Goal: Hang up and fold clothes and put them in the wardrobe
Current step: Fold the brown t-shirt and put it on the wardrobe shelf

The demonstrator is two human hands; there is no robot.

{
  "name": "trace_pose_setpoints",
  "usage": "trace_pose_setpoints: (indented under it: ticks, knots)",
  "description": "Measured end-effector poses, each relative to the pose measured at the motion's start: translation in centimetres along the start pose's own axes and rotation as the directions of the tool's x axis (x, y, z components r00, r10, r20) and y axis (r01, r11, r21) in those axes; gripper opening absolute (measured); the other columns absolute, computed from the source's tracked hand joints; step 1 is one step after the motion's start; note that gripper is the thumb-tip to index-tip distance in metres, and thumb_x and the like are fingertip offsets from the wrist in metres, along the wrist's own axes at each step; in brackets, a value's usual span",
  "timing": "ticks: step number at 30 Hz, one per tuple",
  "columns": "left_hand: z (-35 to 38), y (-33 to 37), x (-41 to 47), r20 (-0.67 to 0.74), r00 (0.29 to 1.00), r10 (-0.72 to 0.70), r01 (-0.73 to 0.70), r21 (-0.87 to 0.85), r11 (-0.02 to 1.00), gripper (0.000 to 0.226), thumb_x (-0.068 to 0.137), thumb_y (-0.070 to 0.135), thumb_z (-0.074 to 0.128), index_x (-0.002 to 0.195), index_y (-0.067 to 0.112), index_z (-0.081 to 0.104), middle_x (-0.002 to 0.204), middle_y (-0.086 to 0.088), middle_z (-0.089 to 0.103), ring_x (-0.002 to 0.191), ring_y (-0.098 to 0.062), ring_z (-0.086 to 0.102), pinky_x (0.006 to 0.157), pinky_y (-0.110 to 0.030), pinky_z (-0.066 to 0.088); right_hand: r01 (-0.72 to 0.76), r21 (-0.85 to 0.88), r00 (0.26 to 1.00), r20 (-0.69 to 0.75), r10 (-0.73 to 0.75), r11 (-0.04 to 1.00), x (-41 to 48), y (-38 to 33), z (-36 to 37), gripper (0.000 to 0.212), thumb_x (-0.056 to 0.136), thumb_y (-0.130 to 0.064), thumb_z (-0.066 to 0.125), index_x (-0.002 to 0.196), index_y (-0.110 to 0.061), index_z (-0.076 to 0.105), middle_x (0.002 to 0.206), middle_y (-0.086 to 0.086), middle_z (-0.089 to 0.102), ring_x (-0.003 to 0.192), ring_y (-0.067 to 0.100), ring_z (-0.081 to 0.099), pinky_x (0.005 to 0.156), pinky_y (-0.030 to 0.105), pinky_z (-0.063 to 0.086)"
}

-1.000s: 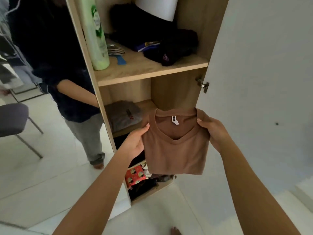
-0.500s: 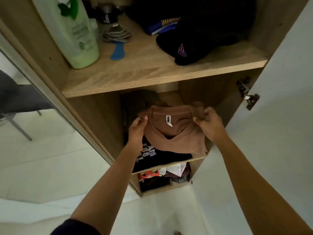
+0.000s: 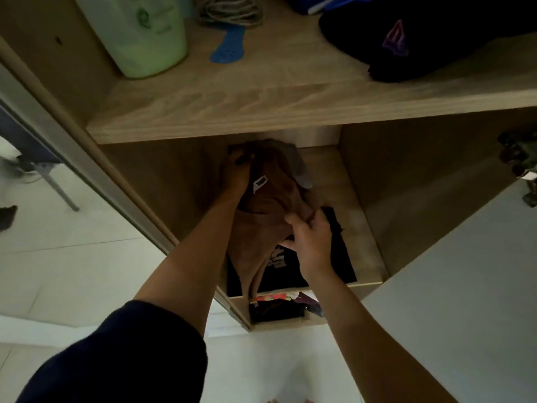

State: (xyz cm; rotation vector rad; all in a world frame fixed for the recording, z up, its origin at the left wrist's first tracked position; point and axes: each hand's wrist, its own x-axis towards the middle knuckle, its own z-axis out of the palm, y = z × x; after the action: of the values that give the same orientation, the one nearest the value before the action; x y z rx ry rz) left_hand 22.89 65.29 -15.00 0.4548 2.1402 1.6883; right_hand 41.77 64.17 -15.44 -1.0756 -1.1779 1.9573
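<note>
A folded brown shirt point(image 3: 270, 205) with a white neck label lies tilted inside the wardrobe's middle shelf compartment point(image 3: 369, 245). My left hand point(image 3: 236, 174) reaches deep into the compartment and grips the shirt's far end. My right hand point(image 3: 309, 239) pinches the shirt's near right edge. Under the brown shirt lies a black shirt with white print point(image 3: 290, 266). A grey folded garment point(image 3: 296, 164) sits behind, partly hidden by the brown shirt.
The upper shelf point(image 3: 261, 106) holds a green bottle point(image 3: 145, 33), a coiled cable, a blue comb point(image 3: 229, 48) and a dark cap point(image 3: 430, 42). The white wardrobe door point(image 3: 465, 286) stands open at right. Mixed clothes fill the lowest compartment point(image 3: 279, 309). A chair leg point(image 3: 58, 187) is at left.
Both hands have pushed the brown shirt from in front of the wardrobe into the middle compartment, over the black shirt. The camera has leaned in closer.
</note>
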Motion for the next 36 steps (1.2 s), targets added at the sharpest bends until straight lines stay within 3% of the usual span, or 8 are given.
trace_pose_setpoints:
  ticks: [4,7,10,18,22,27,32,36]
  knots:
    - [5.6,-2.1,0.4,0.225,0.967,0.117,-0.160,0.186,0.969,0.028,0.094,0.010,0.054,0.068,0.019,0.058,0.079,-0.001,0.059,0.068,-0.008,0.050,0.064,-0.020,0.039,-0.038,0.201,0.988,-0.140,0.067,0.979,2.5,4.6,-3.2,0.048,0.086,-0.001,0.057,0.128,-0.022,0.053,0.114,0.004,0.063,0.100,0.021,0.064,0.060,0.029,0.058]
    - [10.7,-6.8,-0.2,0.359,0.929,0.094,-0.205,0.286,0.936,0.018,0.094,0.018,0.054,0.095,0.006,0.067,0.097,-0.017,0.067,0.092,-0.027,0.062,0.082,-0.030,0.048,-0.120,0.193,0.950,-0.262,0.169,0.974,5.9,8.9,-8.1,0.052,0.085,-0.001,0.057,0.132,-0.023,0.052,0.120,0.006,0.062,0.104,0.026,0.063,0.061,0.030,0.056]
    - [11.1,-12.3,-2.0,0.190,0.980,0.058,-0.143,0.475,0.868,0.037,0.092,0.015,0.049,0.129,0.010,0.053,0.135,-0.016,0.050,0.125,-0.031,0.045,0.102,-0.035,0.037,-0.326,0.136,0.875,-0.330,0.353,0.935,7.9,12.1,-12.7,0.047,0.089,-0.001,0.055,0.132,-0.017,0.048,0.130,0.010,0.055,0.115,0.032,0.056,0.083,0.040,0.052]
    - [2.6,-22.3,-4.4,-0.270,0.924,-0.273,0.383,0.602,0.701,0.058,0.097,0.044,0.039,0.133,-0.002,0.041,0.134,-0.023,0.046,0.124,-0.038,0.044,0.098,-0.045,0.039,-0.361,0.172,0.863,-0.310,0.398,0.917,9.5,13.8,-15.6,0.029,0.091,-0.015,0.059,0.118,-0.020,0.051,0.129,0.010,0.053,0.105,0.029,0.054,0.086,0.039,0.048]
    - [2.0,-22.0,-4.0,-0.074,0.947,-0.313,0.301,0.548,0.781,0.054,0.101,0.038,0.035,0.137,-0.002,0.038,0.136,-0.023,0.047,0.123,-0.038,0.047,0.095,-0.039,0.039,-0.369,0.141,0.858,-0.328,0.395,0.919,9.8,13.9,-15.8,0.039,0.091,-0.013,0.059,0.128,-0.017,0.050,0.131,0.011,0.052,0.112,0.030,0.053,0.087,0.038,0.050]
    - [1.5,-20.2,-5.0,-0.205,0.979,0.012,0.113,0.586,0.802,0.044,0.102,0.031,0.033,0.136,0.004,0.040,0.135,-0.020,0.048,0.119,-0.036,0.049,0.092,-0.040,0.040,-0.285,0.137,0.894,-0.320,0.314,0.949,10.1,13.7,-15.4,0.025,0.089,-0.014,0.063,0.112,-0.019,0.056,0.124,0.010,0.058,0.109,0.033,0.060,0.067,0.030,0.060]
    - [0.9,-21.4,-6.1,-0.214,0.963,-0.165,0.269,0.715,0.645,0.042,0.103,0.023,0.029,0.142,0.007,0.026,0.139,-0.017,0.040,0.112,-0.038,0.053,0.086,-0.044,0.043,-0.387,-0.137,0.873,-0.374,0.314,0.912,10.0,15.6,-15.1,0.040,0.084,-0.003,0.066,0.121,0.000,0.053,0.110,0.013,0.058,0.101,0.041,0.062,0.065,0.036,0.059]
    - [1.7,-22.6,-6.9,-0.152,0.985,-0.079,0.171,0.877,0.449,0.056,0.098,0.012,0.038,0.147,0.007,0.013,0.146,-0.018,0.026,0.119,-0.035,0.045,0.092,-0.040,0.041,-0.210,-0.629,0.920,-0.386,-0.066,0.749,9.7,15.6,-15.5,0.039,0.073,-0.013,0.072,0.104,0.001,0.053,0.096,0.015,0.062,0.089,0.036,0.061,0.081,0.050,0.054]
